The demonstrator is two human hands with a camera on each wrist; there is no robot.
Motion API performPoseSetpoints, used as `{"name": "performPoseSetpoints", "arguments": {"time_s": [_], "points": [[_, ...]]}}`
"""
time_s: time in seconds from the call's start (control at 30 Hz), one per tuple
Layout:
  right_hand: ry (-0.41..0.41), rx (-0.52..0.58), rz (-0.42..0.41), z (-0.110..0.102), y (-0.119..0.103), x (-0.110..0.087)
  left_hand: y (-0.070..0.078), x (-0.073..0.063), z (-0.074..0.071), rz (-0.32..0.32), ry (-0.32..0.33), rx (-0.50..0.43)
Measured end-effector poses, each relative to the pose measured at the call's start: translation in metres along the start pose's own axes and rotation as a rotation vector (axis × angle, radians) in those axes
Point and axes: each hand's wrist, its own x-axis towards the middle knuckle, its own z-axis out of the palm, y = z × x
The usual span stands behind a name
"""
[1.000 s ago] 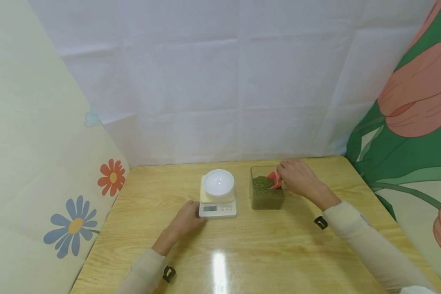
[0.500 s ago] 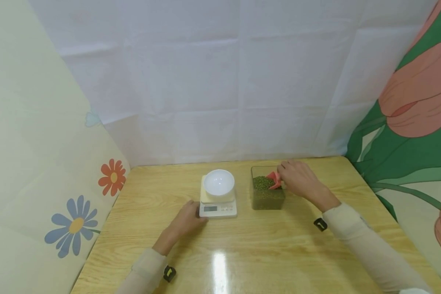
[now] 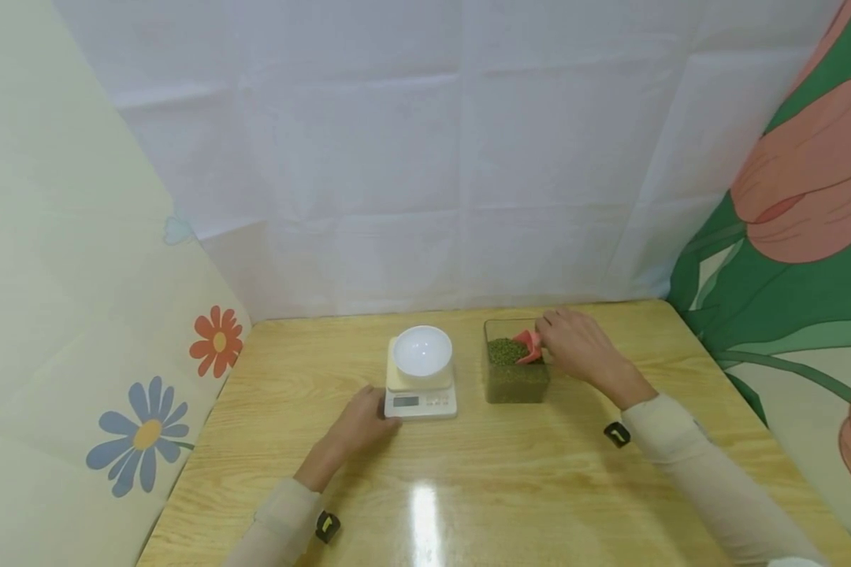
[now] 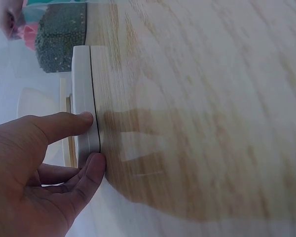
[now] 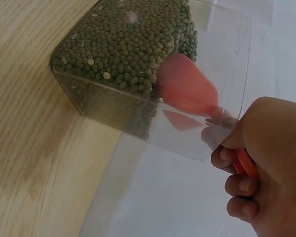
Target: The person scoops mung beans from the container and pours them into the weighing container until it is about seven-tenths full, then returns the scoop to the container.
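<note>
A white kitchen scale [image 3: 440,408] with a small display stands on the table, and a white bowl [image 3: 422,351] sits on its platform. My left hand [image 3: 364,421] holds the scale's front left corner; in the left wrist view its thumb and fingers [image 4: 94,168] touch the scale's sides near the tabletop. To the right is a clear square container [image 3: 516,392], partly filled with green mung beans [image 5: 133,44]. With curled fingers, my right hand [image 5: 276,153] grips the handle of a red scoop [image 5: 190,86]. The scoop is inside the container, its front edge buried in the beans.
The wooden table [image 3: 482,488] reaches back to a white cloth backdrop [image 3: 369,157]. Flower-patterned sheets hang at the left [image 3: 57,315] and right [image 3: 808,315]. A gap of bare tabletop separates the scale and the container.
</note>
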Motion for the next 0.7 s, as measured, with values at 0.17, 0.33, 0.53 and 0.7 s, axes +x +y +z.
{"name": "performPoseSetpoints", "arguments": {"time_s": [0.17,0.33,0.53,0.7], "points": [[-0.018,0.014,0.018,0.0025,-0.0008,0.0006,0.0011,0.0,-0.0004,-0.004,0.001,0.001],[-0.029,0.009,0.022,0.0033,-0.0007,0.0012,0.0025,0.0,-0.0017,-0.01,-0.003,-0.01],[-0.023,0.021,0.023,0.0039,-0.0003,0.0015,0.0023,0.0005,-0.0017,-0.004,0.003,-0.009],[0.003,0.032,0.02,0.0045,-0.0013,0.0017,0.002,0.0007,-0.0011,-0.008,-0.001,-0.008]]}}
